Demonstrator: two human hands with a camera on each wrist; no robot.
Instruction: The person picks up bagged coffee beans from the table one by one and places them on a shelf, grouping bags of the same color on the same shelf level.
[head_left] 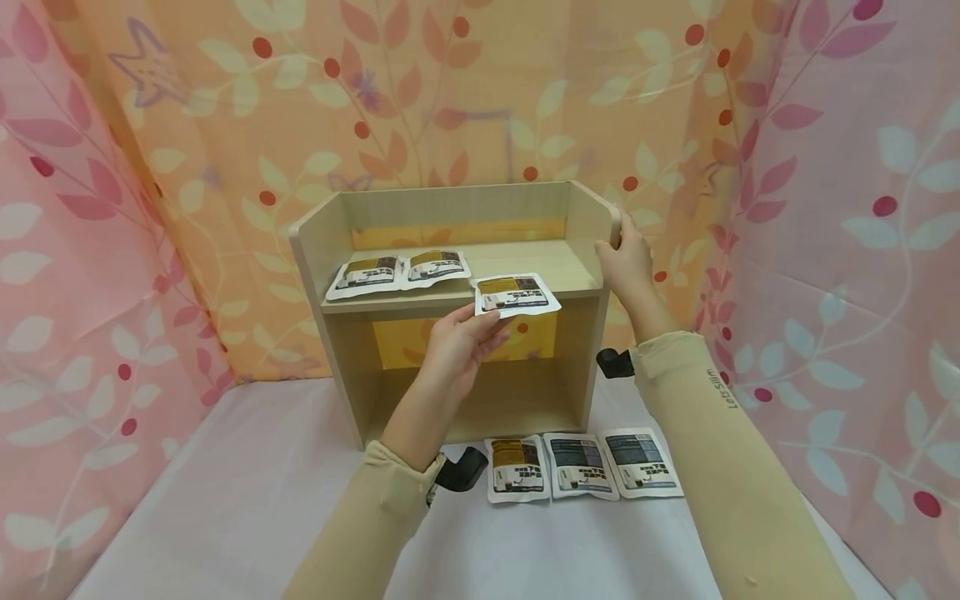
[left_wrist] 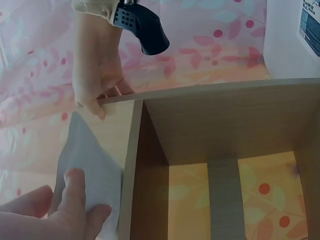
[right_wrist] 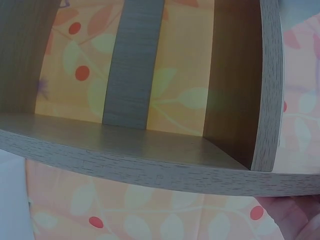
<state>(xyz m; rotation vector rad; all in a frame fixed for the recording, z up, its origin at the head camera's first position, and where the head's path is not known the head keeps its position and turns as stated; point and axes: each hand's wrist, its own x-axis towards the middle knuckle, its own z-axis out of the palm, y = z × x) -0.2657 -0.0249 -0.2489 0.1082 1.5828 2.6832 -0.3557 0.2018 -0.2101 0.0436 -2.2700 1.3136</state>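
Observation:
My left hand [head_left: 459, 350] pinches a flat white pouch [head_left: 517, 294] with a yellow-brown printed label by its near left corner. The pouch is held at the front edge of the upper board of a pale wooden shelf [head_left: 457, 304]; whether it touches the board I cannot tell. Its plain back [left_wrist: 92, 165] shows in the left wrist view. My right hand [head_left: 630, 262] grips the shelf's right side panel near the top, its fingers partly hidden behind the panel. Two similar pouches, one outer [head_left: 365, 275] and one inner [head_left: 437, 267], lie side by side at the upper board's left.
Three more pouches lie in a row on the white tabletop [head_left: 225, 492] before the shelf: one with a brown label [head_left: 517, 468] and two with dark blue-grey labels, a middle one [head_left: 580, 467] and a right one [head_left: 640, 462]. Patterned curtains [head_left: 450, 100] surround the table.

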